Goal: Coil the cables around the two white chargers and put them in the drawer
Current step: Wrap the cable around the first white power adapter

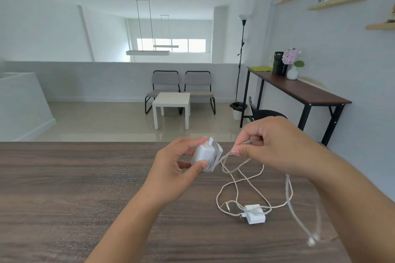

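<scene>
Two grey chairs (181, 83) (side by side) behind a white table (172, 100).

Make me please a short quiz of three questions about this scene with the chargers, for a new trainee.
1. True or false: the second charger lies on the wooden table.
2. Which of the hands holds the charger being wound? A) left hand B) right hand
3. Fill in: the right hand pinches the ____.

Key: 1 true; 2 A; 3 cable.

home lounge: chairs (181, 87), floor lamp (242, 49)
</scene>
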